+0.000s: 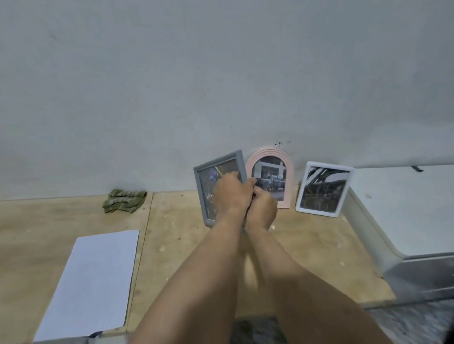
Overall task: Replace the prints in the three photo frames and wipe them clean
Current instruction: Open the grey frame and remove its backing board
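Three photo frames stand against the wall on the wooden table [182,246]. The grey frame [207,173] on the left is tilted, and my left hand [230,194] curls over its right edge. My right hand [261,209] is pressed against the left hand, lower at the same edge, closed on the frame; my hands hide its exact grip. Just behind my hands stands the pink arched frame [269,155], holding a dark print. Further right the white frame [324,188] leans back, untouched. A green cloth [123,200] lies crumpled by the wall to the left.
A white sheet of paper [90,283] lies flat at the table's front left. A grey-white cabinet [419,211] with drawers stands at the right, close to the white frame. A plain grey wall backs the table.
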